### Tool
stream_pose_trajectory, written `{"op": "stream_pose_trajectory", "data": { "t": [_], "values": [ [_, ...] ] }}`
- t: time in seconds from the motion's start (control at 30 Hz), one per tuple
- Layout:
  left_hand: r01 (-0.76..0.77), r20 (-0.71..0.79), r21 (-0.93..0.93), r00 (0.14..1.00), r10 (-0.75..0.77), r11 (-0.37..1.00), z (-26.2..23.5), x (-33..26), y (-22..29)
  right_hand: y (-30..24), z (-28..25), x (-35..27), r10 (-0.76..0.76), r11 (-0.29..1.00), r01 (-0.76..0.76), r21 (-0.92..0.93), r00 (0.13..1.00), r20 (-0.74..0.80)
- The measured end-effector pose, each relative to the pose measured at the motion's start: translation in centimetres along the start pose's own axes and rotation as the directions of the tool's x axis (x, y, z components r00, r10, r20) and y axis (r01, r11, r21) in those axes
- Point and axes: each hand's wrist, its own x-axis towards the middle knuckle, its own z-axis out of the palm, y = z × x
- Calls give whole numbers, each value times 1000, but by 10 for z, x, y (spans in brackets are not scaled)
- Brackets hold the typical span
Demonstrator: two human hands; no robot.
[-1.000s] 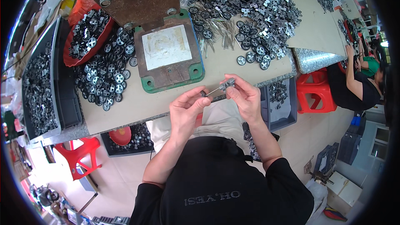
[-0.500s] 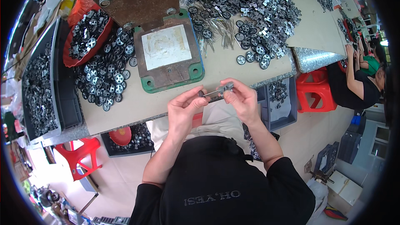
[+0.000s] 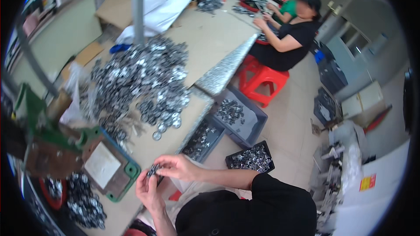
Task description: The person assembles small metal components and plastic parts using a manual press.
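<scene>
View swung right since half a second ago, hands now low left instead of centre. Left hand (image 3: 148, 190) and right hand (image 3: 177, 167) both pinch a small metal part (image 3: 153, 170), fingers (image 3: 162, 162) closed narrow on it, just off the surface (image 3: 210, 39) edge beside a green-rimmed plate (image 3: 109, 170). Heap of metal parts (image 3: 140, 78) on the surface; bins (image 3: 238, 116) on floor; a seated person (image 3: 291, 39) on a red stool (image 3: 262, 78). Part's shape too blurred to tell.
</scene>
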Motion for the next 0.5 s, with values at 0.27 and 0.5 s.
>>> {"op": "stream_pose_trajectory", "data": {
  "t": [0.27, 0.5],
  "values": [
    [180, 129, -59, 977, -171, 982, 12, 8, -2, -23, -12, -13, -156, 913, 152, -378, 988, 20],
    [69, 148, -40, 987, -62, 997, 13, 4, 2, -11, -4, -6, -200, 957, 182, -228, 978, -59]
  ]
}}
